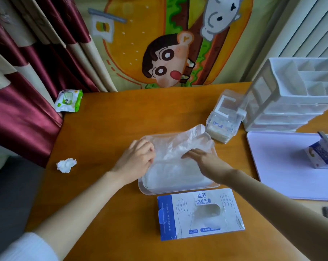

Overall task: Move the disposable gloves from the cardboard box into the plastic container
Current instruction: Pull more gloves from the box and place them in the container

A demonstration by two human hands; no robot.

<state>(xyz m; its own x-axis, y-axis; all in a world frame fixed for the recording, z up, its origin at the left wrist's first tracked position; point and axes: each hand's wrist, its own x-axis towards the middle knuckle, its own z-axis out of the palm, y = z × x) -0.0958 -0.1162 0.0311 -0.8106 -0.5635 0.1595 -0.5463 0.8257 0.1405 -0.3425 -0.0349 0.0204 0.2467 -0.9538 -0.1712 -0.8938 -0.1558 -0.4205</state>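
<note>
Nearly there — disposable gloves (178, 153) heaped in the plastic container (178, 191), left hand (138, 157) pinching them, right hand (202, 159) pressing with straight fingers (190, 154); cardboard box (200, 215) beside it looks almost empty.

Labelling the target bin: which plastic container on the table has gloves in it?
The shallow container beyond the cardboard box: gloves lie in it, with the left hand and right hand on them. The small clear box and drawer unit stand further right.
</note>
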